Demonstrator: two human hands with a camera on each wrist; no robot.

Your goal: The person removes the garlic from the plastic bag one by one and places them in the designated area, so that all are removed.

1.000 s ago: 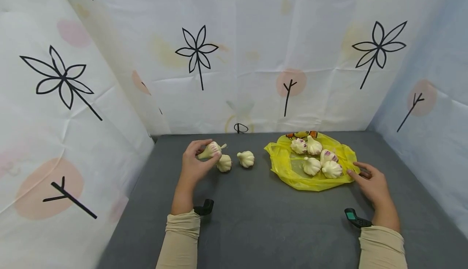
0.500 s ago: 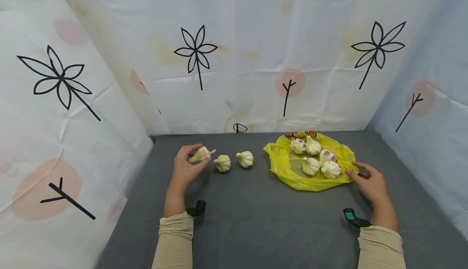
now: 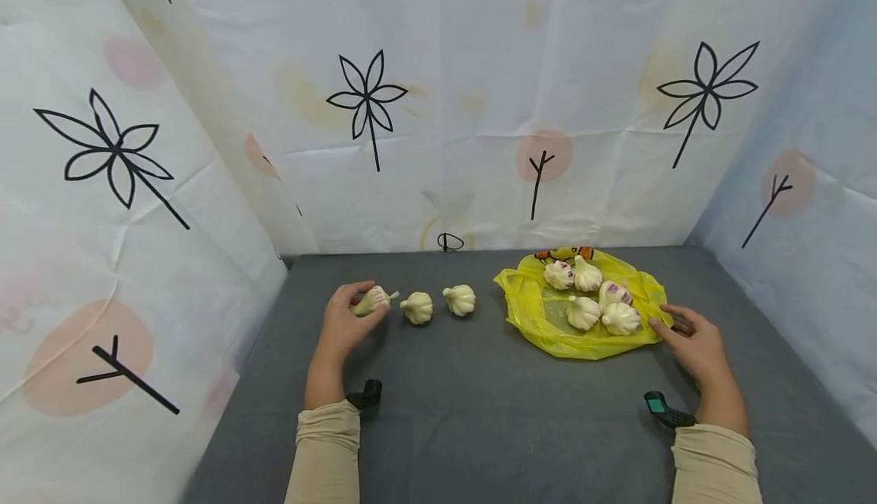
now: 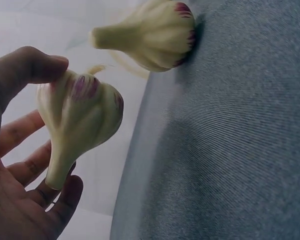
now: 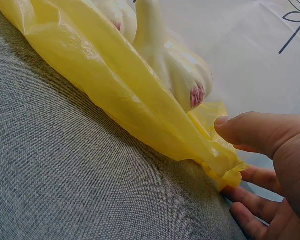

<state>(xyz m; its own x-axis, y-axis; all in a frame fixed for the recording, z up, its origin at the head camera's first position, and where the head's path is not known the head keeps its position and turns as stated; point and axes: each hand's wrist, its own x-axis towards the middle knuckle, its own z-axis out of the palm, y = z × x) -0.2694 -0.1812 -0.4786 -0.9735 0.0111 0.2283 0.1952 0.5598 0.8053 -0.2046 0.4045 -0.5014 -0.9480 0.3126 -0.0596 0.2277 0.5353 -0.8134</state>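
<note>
A garlic bulb with purple streaks is held in my left hand, the thumb on its rounded end and the fingers behind it. In the head view it is at the left end of a row with two other garlic bulbs on the table. My right hand rests at the right edge of a yellow plastic bag, thumb and fingers spread apart around the bag's crumpled corner. Several more garlic bulbs lie on the bag.
The grey cloth-covered table reaches back to a white patterned curtain. More curtain hangs along the left and right sides. A black wrist camera juts from the left wrist, another from the right.
My left hand has carried its garlic bulb leftward and then down close to the table, uncovering the bulb beside it. The right hand stays at the bag's edge.
</note>
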